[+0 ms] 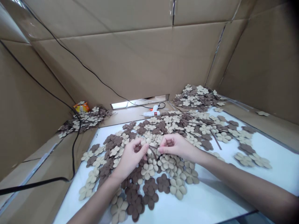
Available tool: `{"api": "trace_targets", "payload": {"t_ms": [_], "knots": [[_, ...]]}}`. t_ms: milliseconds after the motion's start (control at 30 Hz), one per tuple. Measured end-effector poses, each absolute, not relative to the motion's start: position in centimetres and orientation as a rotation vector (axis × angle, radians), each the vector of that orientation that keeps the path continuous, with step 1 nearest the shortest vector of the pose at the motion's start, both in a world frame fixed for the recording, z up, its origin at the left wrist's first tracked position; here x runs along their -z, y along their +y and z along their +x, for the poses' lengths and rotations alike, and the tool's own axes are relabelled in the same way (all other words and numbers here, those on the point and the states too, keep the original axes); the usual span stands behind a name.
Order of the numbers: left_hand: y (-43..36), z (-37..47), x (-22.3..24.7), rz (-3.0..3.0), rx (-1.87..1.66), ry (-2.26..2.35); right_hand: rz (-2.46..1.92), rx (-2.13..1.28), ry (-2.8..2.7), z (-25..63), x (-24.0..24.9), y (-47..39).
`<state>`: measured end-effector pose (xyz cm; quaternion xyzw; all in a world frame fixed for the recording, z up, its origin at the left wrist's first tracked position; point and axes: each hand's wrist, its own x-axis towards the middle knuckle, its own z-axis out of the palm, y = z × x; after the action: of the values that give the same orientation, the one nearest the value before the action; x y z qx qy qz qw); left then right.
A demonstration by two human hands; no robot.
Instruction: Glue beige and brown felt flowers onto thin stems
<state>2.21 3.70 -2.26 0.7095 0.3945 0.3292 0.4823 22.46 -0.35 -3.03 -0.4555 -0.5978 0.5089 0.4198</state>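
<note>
My left hand point(135, 152) is closed in a pinch over the flower pile. A thin brown strip point(153, 147) stretches from its fingertips to my right hand point(174, 145), whose thumb and finger pinch the other end. Another length of brown strip hangs curved below, between the hands. Beige petals show right at my left fingertips; whether they are held or lie behind is unclear. Under and around both hands spread many loose four-petal flower cut-outs, beige ones point(148, 171) and dark brown ones point(163, 183), overlapping on a white board point(201, 199).
A white glue gun point(151, 112) lies beyond the flowers, near a slot in the cardboard wall point(116, 65). More flowers are heaped at the back right point(198, 97) and back left point(90, 119), beside an orange-yellow packet point(81, 107). A black cable point(73, 149) loops down the left side.
</note>
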Motion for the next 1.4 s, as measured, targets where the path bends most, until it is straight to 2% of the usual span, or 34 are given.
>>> {"api": "trace_targets", "payload": {"t_ms": [567, 1067, 1400], "knots": [[3.5, 0.8, 3.7, 1.733, -0.939, 0.987, -1.208, -1.483, -1.337, 21.5, 3.4, -1.0], [5.0, -0.8, 3.2, 1.576, -1.190, 0.959, -1.182, -1.504, -1.218, 22.3, 3.2, -0.6], [5.1, -0.4, 3.4, 1.519, -1.148, 0.922, -1.228, -1.483, -1.218, 22.5, 3.6, -0.5]]}}
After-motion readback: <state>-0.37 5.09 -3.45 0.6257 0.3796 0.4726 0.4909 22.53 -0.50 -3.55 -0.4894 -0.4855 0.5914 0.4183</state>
